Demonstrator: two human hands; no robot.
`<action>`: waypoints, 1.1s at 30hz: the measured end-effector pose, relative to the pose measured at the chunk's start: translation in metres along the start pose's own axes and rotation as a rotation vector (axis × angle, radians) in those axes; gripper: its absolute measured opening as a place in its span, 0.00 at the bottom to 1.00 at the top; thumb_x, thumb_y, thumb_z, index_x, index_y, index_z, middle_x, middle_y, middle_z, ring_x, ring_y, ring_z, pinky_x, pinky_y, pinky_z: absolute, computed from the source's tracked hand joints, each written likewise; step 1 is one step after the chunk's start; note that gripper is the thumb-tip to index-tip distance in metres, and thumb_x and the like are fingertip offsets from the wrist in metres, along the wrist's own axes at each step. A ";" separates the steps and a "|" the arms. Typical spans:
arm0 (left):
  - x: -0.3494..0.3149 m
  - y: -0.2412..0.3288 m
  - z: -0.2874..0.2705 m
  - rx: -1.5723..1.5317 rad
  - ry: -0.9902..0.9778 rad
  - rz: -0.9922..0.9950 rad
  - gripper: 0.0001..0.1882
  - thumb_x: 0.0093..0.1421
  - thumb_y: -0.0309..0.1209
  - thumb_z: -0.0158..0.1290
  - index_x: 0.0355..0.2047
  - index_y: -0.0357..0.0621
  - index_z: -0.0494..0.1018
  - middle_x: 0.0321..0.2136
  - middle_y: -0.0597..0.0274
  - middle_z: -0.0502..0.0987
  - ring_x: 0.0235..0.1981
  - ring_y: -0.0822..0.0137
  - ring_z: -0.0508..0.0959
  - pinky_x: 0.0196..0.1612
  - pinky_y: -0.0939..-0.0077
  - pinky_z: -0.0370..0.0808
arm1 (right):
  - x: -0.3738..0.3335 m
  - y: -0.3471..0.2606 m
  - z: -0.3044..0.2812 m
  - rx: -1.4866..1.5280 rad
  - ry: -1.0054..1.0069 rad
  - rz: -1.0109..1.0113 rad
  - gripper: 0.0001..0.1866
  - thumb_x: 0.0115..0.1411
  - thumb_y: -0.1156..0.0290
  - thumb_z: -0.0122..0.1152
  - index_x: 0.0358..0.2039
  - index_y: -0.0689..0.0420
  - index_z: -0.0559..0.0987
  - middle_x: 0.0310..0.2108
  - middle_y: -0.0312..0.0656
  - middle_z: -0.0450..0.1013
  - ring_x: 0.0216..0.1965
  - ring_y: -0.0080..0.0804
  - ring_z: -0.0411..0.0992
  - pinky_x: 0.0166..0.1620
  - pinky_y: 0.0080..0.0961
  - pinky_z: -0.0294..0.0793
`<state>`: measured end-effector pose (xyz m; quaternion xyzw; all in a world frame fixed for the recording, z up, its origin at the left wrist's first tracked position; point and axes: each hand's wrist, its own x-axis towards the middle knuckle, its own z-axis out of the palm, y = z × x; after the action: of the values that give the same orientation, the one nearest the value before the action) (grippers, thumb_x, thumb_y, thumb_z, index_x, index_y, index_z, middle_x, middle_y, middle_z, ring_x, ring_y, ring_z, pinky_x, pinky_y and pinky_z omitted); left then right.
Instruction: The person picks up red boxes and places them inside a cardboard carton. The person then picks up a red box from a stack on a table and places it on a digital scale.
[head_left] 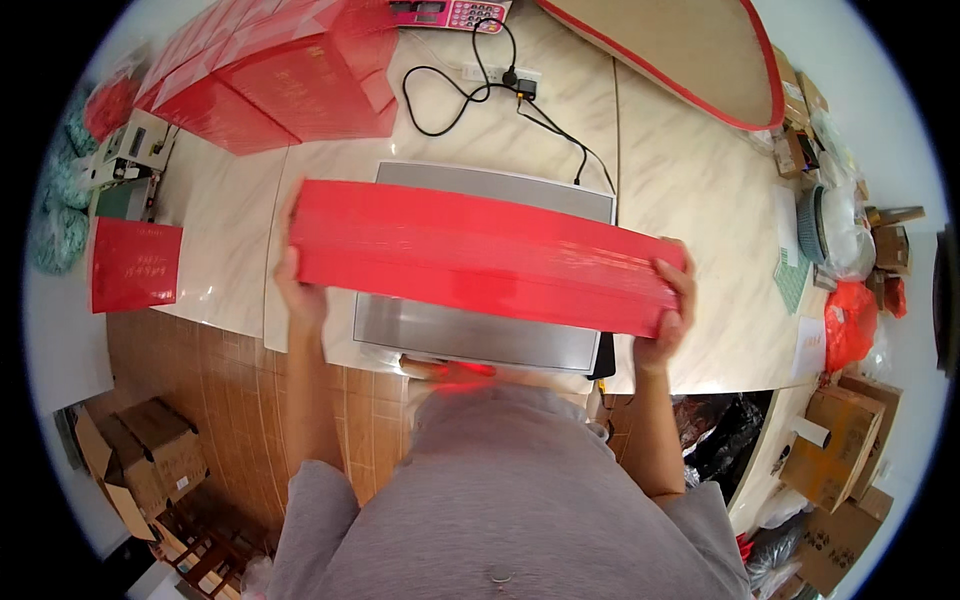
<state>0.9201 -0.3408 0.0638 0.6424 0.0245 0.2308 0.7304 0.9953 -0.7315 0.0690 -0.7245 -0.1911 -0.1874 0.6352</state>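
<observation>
Between my two hands I hold a long red box (480, 250), with a shiny clear film showing on its side. My left hand (303, 285) grips its left end, with some fingers hidden behind it. At the other end, my right hand (676, 300) has its fingers wrapped round the lower right corner. The box slants slightly down to the right. Below it on the table lies a flat grey metal plate (480, 335) with a pale frame, partly covered from sight by the box. Whether the box touches the plate, I cannot tell.
Large red film-wrapped boxes (300, 85) stand at the far left of the marble-patterned table (700, 240). A black cable (440, 132) loops behind the plate near a pink keypad device (470, 14). A red-edged board (690, 50) lies far right; cartons (830, 445) crowd the right side.
</observation>
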 end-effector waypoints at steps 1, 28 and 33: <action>0.000 -0.003 0.012 -0.025 -0.033 0.013 0.42 0.61 0.57 0.37 0.65 0.36 0.51 0.63 0.55 0.59 0.64 0.64 0.58 0.65 0.68 0.51 | -0.002 -0.003 -0.013 -0.051 0.008 0.035 0.31 0.58 0.46 0.42 0.45 0.62 0.74 0.55 0.61 0.63 0.58 0.50 0.61 0.61 0.44 0.57; -0.068 -0.064 -0.278 -0.142 0.448 -0.579 0.28 0.59 0.58 0.44 0.51 0.56 0.69 0.49 0.76 0.72 0.48 0.73 0.68 0.46 0.65 0.62 | 0.007 -0.028 0.160 0.112 -0.370 -0.091 0.22 0.56 0.65 0.51 0.51 0.57 0.71 0.60 0.56 0.54 0.61 0.54 0.52 0.62 0.47 0.51; -0.004 0.052 -0.219 -0.186 0.299 -0.319 0.14 0.64 0.44 0.44 0.41 0.52 0.73 0.42 0.73 0.75 0.43 0.72 0.71 0.46 0.73 0.62 | 0.033 -0.024 0.096 -0.129 -0.588 -0.166 0.39 0.49 0.58 0.65 0.60 0.55 0.63 0.62 0.54 0.53 0.63 0.54 0.51 0.64 0.49 0.49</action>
<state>0.8275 -0.1362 0.0743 0.5190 0.2122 0.2064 0.8019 1.0136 -0.6322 0.0945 -0.7685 -0.4129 -0.0327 0.4878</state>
